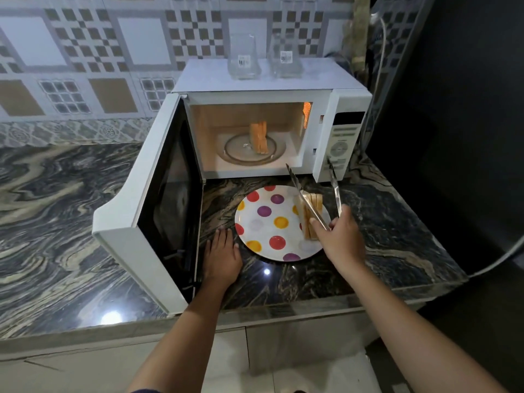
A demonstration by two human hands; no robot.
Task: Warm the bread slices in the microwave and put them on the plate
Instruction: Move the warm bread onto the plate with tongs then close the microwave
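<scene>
The right hand [341,236] is clamping its grip on spread steel tongs [337,194]; upright golden bread slices [258,137] ahead, inside the open white microwave [321,131], are probably needing fetching next.

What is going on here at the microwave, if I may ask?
A person is working between the open white microwave and a white plate with coloured dots. Their right hand holds metal tongs, spread open above the bread slices on the plate. More bread slices stand on the glass turntable inside. The left hand rests flat on the dark marbled counter beside the plate.
</scene>
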